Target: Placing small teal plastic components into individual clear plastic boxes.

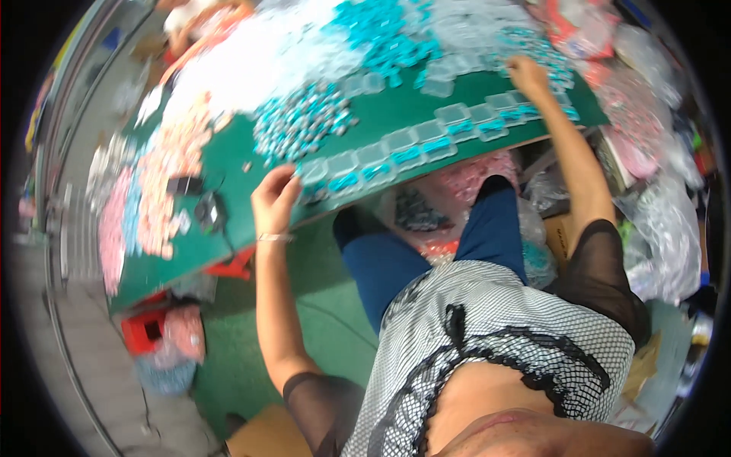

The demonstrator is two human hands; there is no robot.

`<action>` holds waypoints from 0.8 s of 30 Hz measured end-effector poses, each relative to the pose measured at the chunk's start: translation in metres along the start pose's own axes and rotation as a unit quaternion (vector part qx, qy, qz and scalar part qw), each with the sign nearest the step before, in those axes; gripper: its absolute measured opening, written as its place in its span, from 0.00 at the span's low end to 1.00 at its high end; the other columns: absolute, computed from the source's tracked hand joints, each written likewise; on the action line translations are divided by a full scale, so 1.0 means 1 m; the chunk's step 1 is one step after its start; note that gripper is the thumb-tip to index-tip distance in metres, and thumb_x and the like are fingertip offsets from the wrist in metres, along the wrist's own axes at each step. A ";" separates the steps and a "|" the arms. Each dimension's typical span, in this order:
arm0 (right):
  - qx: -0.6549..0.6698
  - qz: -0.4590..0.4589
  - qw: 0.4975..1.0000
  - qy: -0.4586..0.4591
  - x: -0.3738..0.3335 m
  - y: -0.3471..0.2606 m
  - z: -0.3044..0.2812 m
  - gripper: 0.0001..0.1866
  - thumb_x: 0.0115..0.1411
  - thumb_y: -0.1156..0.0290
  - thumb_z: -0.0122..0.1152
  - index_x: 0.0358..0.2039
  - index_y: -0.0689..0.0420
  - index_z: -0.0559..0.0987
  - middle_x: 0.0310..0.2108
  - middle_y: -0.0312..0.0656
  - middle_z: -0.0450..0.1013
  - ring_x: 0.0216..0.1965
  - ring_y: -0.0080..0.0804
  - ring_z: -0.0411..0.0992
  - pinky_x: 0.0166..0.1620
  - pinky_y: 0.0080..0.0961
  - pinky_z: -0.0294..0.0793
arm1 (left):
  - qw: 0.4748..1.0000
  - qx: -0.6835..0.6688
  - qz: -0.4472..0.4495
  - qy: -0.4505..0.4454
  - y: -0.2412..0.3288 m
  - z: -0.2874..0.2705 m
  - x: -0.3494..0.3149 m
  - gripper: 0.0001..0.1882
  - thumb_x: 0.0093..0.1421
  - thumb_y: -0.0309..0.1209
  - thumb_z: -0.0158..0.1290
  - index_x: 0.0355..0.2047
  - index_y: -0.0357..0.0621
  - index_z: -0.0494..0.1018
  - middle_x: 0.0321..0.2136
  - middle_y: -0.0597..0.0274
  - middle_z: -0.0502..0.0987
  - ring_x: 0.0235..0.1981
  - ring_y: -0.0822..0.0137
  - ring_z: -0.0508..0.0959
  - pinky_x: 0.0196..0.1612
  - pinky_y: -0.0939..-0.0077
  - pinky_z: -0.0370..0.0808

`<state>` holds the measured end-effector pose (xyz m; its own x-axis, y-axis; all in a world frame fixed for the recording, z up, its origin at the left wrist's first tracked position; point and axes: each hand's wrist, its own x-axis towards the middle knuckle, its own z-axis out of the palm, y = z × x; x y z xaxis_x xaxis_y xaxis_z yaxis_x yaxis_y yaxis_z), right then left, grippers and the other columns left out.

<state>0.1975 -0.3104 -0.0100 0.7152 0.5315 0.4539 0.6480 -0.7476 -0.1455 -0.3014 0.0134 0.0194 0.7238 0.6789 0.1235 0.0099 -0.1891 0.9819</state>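
Left hand (274, 199): resting at the near edge of the green table (228, 164), fingers curled over the left end of the row of clear boxes (396, 148), fingertips touching the first box; whether anything is truly gripped cannot be told through the blur.
Right hand (529, 76): stretched far out over the right end of the table, fingers bent down on the clear boxes heaped there; grip or mere touch not readable.
Row of clear boxes: laid in a curving line along the table's near edge, from the left hand toward the right hand, several showing teal inserts.
Teal-and-dark pile (303, 118): small pieces heaped just behind the row, near the left hand.
Teal pile (388, 34): further back, toward the middle of the table's far side.
White heap (244, 65): clear or white pieces, back left of the table.
Pink pieces (171, 171): spread along the left end of the table.
Dark small object (209, 212): lying on the table left of the left hand, with a thin cord.
Red crate (148, 331): on the floor, below the table's left end.
Plastic bags (662, 221): bunched at the right, beside the right arm.
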 end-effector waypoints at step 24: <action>0.353 -0.288 0.889 -0.048 -0.161 -0.320 -0.045 0.04 0.52 0.68 0.62 0.29 0.51 0.77 0.31 0.34 0.74 0.40 0.31 0.69 0.51 0.33 0.55 | 0.891 0.366 0.267 0.021 -0.005 0.050 -0.029 0.06 0.47 0.23 0.60 0.27 0.45 0.78 0.27 0.60 0.77 0.30 0.58 0.76 0.33 0.67 0.73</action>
<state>-0.1370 -0.1753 0.0030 0.2090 0.8019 0.5596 0.8929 0.0769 -0.4437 -0.2876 -0.0411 0.0041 0.7340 0.3767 0.5651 0.1308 -0.8949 0.4267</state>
